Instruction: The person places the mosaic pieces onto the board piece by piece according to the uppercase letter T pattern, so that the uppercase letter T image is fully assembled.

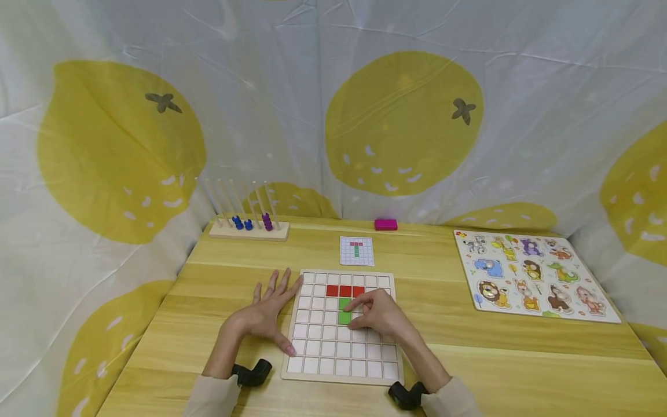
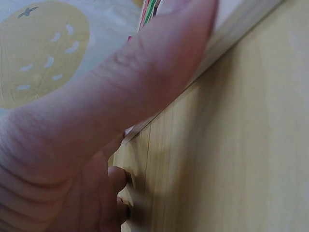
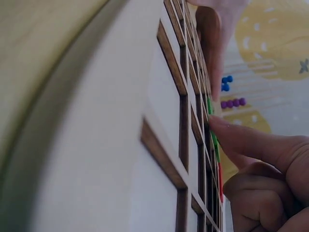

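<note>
A wooden grid board (image 1: 339,380) with white square cells lies flat on the table. Three red tiles (image 1: 332,291) form a row near its top, and two green tiles (image 1: 344,318) run down below the middle one. My right hand (image 1: 379,314) is over the board, thumb and index finger pinching at the lower green tile while the other fingers curl in. In the right wrist view, the thumb (image 3: 256,142) reaches the board beside the green. My left hand (image 1: 263,315) has its fingers spread along the board's left side, with the thumb (image 2: 140,67) on the edge.
Behind the board lies a pattern card (image 1: 356,262) showing a red and green T. A peg stand (image 1: 250,232) with blue and purple beads is at the back left. A magenta block (image 1: 386,225) sits by the curtain. An animal puzzle board (image 1: 521,284) lies at the right.
</note>
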A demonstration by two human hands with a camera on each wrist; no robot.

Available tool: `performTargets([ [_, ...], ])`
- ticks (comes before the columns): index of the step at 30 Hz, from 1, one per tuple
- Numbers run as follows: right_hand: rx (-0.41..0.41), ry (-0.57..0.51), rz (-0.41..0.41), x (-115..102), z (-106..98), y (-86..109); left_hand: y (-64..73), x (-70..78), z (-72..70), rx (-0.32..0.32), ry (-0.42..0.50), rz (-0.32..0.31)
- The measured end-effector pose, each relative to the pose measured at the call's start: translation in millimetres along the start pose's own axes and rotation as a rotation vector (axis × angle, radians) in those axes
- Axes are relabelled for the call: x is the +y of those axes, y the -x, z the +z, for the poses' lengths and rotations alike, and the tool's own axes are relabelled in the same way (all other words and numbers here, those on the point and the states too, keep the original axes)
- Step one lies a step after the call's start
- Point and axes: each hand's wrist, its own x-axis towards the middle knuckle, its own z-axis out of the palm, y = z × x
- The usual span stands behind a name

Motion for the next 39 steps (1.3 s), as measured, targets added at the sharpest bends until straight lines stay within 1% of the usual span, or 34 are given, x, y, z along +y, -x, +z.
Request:
performTargets([
  [7, -0.006, 0.003, -0.007, -0.6, 0.0, -1.7, 0.8, 0.0, -0.2, 0.001, -0.002, 0.001],
  [12, -0.01, 0.021, -0.026, 1.8, -7.5, 0.4, 1.0, 0.2, -0.2, 0.003, 0.001, 0.0],
  [15, -0.006, 0.029, -0.029, 4.8, -18.7, 4.3, 1.1, 0.2, -0.1, 0.002, 0.0, 0.001],
  [19, -0.018, 0.022, -0.014, 12.7, -40.6, 13.2, 1.3, 0.3, -0.3, 0.0, -0.003, 0.001],
  [23, -0.042, 0.014, -0.006, 24.0, -65.0, 24.2, 1.8, 0.6, -1.0, 0.001, 0.001, -0.003],
  [28, -0.078, 0.016, -0.023, 40.8, -91.3, 34.7, 2.6, 1.6, -1.4, -0.002, -0.002, -0.004],
  [33, -0.137, 0.042, -0.032, 56.9, -108.9, 40.1, 2.8, 2.4, -1.3, -0.002, 0.005, 0.002],
  [36, -0.19, 0.048, -0.038, 64.9, -115.7, 41.7, 2.7, 2.3, -0.9, -0.004, 0.009, 0.006],
  [39, -0.258, 0.007, -0.042, 70.9, -119.7, 42.2, 2.3, 1.9, -0.5, -0.003, 0.005, 0.007],
])
